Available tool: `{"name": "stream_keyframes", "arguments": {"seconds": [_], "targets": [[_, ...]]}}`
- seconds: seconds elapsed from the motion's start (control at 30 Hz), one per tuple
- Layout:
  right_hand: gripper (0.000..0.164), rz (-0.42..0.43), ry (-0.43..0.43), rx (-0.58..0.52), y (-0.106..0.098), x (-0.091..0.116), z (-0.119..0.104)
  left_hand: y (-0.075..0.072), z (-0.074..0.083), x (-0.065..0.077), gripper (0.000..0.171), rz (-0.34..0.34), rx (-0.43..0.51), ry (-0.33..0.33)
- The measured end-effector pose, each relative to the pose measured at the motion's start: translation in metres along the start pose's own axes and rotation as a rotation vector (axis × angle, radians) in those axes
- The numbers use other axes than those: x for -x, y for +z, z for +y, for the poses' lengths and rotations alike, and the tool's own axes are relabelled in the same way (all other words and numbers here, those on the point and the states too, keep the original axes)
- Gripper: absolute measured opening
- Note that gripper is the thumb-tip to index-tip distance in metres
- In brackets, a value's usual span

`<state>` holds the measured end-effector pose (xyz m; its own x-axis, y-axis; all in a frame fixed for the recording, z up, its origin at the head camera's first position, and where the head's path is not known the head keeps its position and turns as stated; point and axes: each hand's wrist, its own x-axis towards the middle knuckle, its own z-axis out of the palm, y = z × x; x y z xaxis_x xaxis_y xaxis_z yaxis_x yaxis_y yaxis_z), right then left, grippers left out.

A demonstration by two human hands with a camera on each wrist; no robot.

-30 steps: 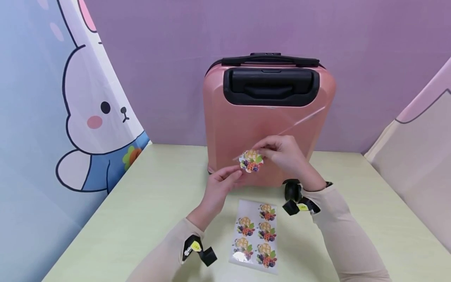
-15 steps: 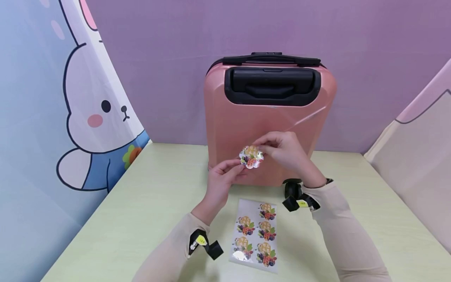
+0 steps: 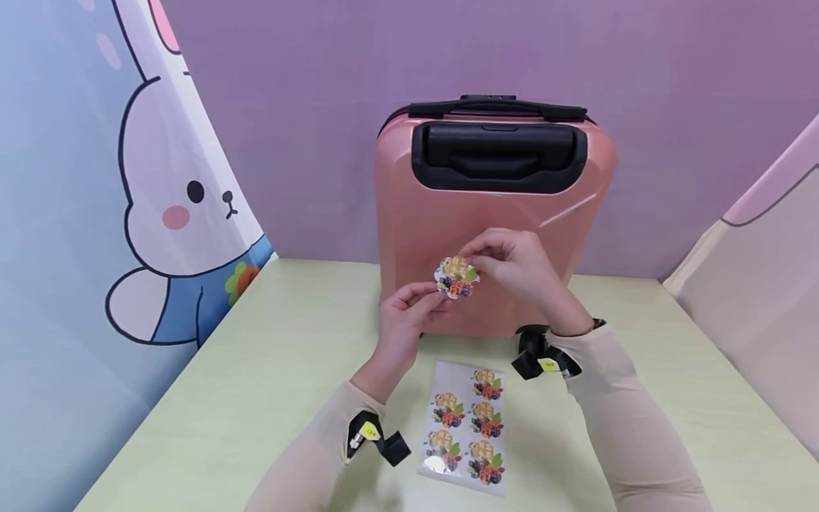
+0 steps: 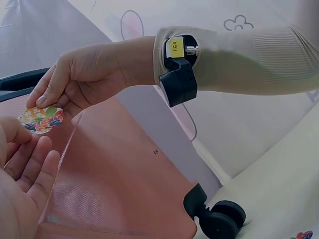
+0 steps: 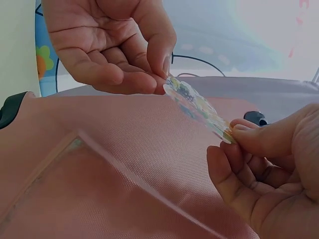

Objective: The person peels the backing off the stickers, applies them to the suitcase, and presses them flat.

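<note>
A scalloped fruit-print sticker [image 3: 457, 278] is held up in front of the pink suitcase [image 3: 435, 220], apart from its surface as far as I can tell. My left hand [image 3: 402, 316] pinches the sticker's lower left edge between thumb and index finger. At the opposite edge, my right hand [image 3: 517, 264] grips it by thumb and fingertips. The right wrist view shows the sticker [image 5: 197, 107] nearly edge-on, stretched between both hands. Below them on the table lies a sticker sheet [image 3: 451, 373] with several matching fruit stickers on it.
The suitcase stands upright on the pale table [image 3: 307, 341] against a purple backdrop [image 3: 307, 128]. Its black wheel [image 3: 531, 343] shows beside my right wrist. A rabbit-print cloth [image 3: 153, 192] hangs on the left, and a pale cloth [image 3: 768, 284] on the right.
Both hands have risen slightly with the sticker, which has tilted, flashing glare midway. The sheet on the table has not moved.
</note>
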<state>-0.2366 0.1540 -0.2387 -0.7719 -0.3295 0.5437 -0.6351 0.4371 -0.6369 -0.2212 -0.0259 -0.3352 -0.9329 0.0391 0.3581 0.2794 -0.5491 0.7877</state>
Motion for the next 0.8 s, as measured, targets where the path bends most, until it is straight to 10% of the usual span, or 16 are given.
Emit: {"name": "stream_keyframes", "arguments": {"seconds": [0.8], "targets": [[0.025,0.007,-0.107,-0.126,-0.002,-0.009,-0.003,0.006,0.01,-0.008,0.023,0.051,0.052,0.03]]}}
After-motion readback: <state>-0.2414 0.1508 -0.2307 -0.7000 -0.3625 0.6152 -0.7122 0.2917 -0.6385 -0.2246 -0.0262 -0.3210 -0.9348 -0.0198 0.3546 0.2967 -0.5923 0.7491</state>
